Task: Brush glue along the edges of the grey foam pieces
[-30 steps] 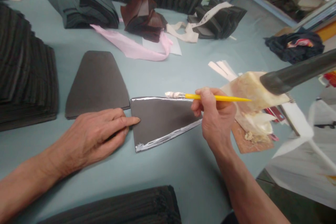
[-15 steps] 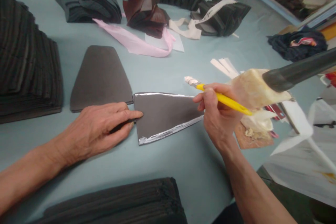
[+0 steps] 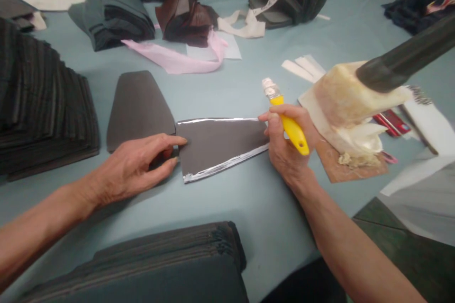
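Observation:
A dark grey tapered panel (image 3: 216,147) lies flat, with wet white streaks along its two long edges. The extended index finger of my left hand (image 3: 138,165) rests on its wide left end, the thumb apart from it just beside that edge. My right hand (image 3: 287,147) is closed around the yellow handle of a brush (image 3: 293,130), whose bristles, coated white, point up and away. Its fingertips touch the narrow right end of the panel, hiding that end. Just behind my left hand lies a similar dark panel (image 3: 140,109).
Tall stacks of dark pieces stand at left (image 3: 50,109) and in front (image 3: 170,265). A crusted pale block (image 3: 341,90) with a dark tube sits at right, near a brown board (image 3: 330,165). A pink strip (image 3: 177,61) and dark red scraps (image 3: 181,14) lie behind.
The brush has turned in my right hand, its bristles now pointing more away from me and its handle end nearer. My left hand stays at the panel's wide end. The camera view has shifted.

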### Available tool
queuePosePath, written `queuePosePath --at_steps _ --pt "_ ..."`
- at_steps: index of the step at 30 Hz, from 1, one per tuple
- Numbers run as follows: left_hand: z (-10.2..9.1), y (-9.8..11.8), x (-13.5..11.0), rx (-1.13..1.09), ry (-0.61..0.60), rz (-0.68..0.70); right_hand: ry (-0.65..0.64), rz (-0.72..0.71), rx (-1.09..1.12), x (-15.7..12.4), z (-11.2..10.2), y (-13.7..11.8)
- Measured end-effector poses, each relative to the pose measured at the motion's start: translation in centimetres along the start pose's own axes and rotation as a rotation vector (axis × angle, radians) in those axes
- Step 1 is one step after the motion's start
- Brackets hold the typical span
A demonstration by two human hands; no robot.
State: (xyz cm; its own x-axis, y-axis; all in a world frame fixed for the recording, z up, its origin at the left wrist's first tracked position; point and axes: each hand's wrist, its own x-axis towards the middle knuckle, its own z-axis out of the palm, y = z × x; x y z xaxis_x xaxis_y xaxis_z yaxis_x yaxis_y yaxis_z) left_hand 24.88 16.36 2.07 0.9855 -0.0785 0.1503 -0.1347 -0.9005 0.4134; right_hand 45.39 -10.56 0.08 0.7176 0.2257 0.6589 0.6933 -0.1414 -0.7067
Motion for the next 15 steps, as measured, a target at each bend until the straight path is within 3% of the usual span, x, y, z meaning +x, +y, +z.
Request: queuePosePath --at_steps 6,11,15 --pt "-1.7 1.1 0.8 0.133 0.042 0.029 -0.058 -0.047 0.035 0.4 0.0 -0.1" --pt "-2.3 4.3 3.5 0.210 -0.086 0.134 -0.103 -0.036 0.098 0.5 0.0 -0.1" --pt "-1.7 5.4 5.0 0.262 -0.230 0.055 -0.113 0.007 0.100 0.8 -0.1 -0.7"
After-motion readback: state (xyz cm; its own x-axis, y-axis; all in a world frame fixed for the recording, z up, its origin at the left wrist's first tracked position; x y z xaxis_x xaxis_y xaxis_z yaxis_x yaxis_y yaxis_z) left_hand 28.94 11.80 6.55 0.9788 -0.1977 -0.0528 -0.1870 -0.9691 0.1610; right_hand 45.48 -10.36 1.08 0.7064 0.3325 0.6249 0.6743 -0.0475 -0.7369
